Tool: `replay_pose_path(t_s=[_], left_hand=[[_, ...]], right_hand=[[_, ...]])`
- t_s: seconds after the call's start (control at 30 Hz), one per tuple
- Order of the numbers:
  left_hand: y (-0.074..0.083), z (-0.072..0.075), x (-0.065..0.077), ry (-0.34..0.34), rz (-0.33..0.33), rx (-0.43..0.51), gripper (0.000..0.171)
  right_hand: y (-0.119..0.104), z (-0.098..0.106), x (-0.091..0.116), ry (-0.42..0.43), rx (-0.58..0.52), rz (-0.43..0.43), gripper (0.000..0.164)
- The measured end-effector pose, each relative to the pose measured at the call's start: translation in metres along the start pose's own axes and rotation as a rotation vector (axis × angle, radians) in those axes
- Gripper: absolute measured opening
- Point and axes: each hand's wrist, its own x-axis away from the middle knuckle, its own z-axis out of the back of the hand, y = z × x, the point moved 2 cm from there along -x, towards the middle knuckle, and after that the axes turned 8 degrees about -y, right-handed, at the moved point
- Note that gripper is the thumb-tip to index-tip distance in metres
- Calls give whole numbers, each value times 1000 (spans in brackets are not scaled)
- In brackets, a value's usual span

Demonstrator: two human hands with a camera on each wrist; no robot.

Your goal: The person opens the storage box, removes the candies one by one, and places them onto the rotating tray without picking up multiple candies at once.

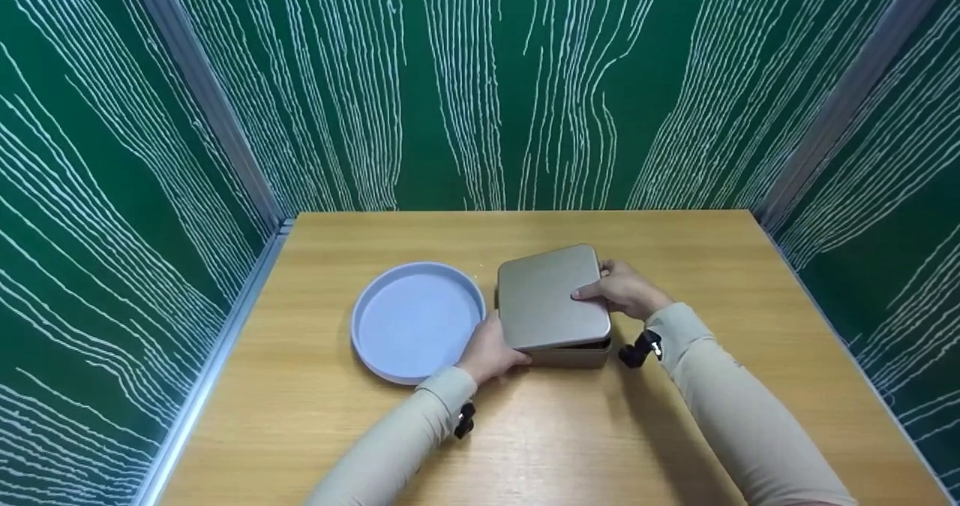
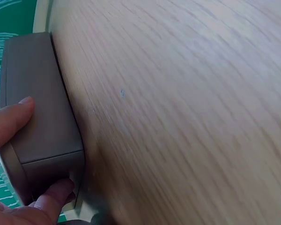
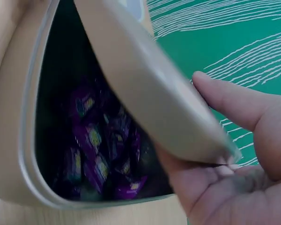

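Note:
A square grey-gold tin (image 1: pixel 559 354) stands mid-table. Its lid (image 1: pixel 550 296) is lifted at the right side, pinched by my right hand (image 1: pixel 621 290) between thumb and fingers. In the right wrist view the lid (image 3: pixel 150 89) tilts up over the tin's rim (image 3: pixel 25 140), showing several purple-wrapped sweets (image 3: pixel 96 154) inside. My left hand (image 1: pixel 491 352) grips the tin's near left corner; in the left wrist view its fingers (image 2: pixel 11 119) curl round the tin's side wall (image 2: pixel 42 108).
A round pale blue plate (image 1: pixel 416 320) lies just left of the tin, beside my left hand. The wooden table (image 1: pixel 570 431) is walled in by green panels with white lines on three sides.

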Motion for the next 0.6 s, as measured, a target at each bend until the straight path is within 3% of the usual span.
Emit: replay_pose_path(t_s=[0.13, 0.23, 0.33, 0.5, 0.6], left_hand=[[-6, -2, -4, 22, -24, -40, 82], [-2, 0, -1, 6, 0, -16, 84], [-4, -2, -2, 6, -1, 0, 85], [-27, -14, -17, 46, -31, -26, 90], [-24, -12, -14, 39, -26, -13, 94]], right_hand=[[3, -2, 2, -53, -165, 78, 59], [7, -1, 2, -85, -248, 119, 58], [12, 0, 0, -108, -286, 137, 61], [19, 2, -3, -126, -333, 149, 56], [21, 3, -4, -134, -356, 152, 48]])
